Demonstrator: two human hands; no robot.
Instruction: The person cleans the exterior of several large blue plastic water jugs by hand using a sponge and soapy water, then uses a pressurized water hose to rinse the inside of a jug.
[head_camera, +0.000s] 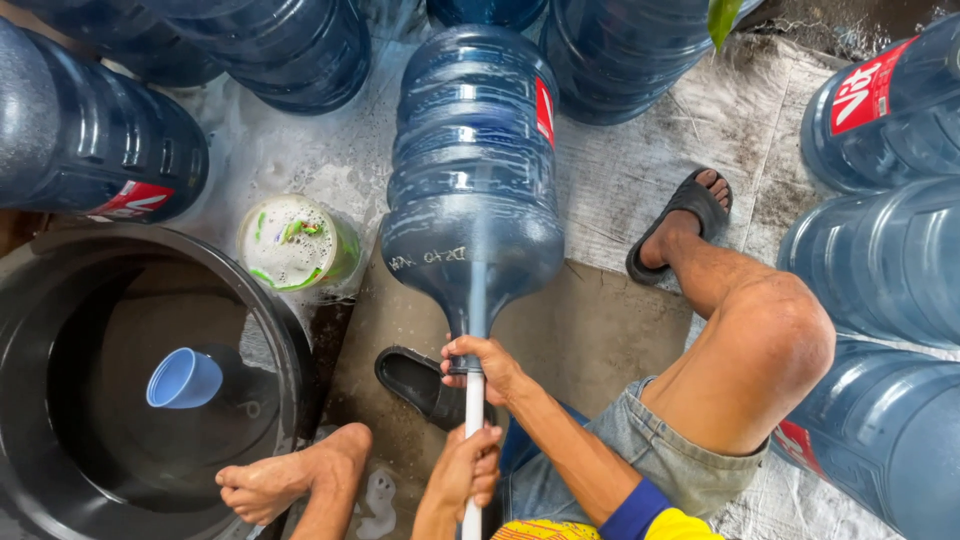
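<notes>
Tub, black, at far left on the floor, a blue cup inside. Small soapy pot just beside it. Big blue water bottle, centre, lying on its side, neck toward the person, a white rod running into the neck. Left hand clamped on the rod lower down; right hand clamped on it at the neck. More blue bottles at right.

Soft daylight, sharp; edges perhaps warped.
</notes>
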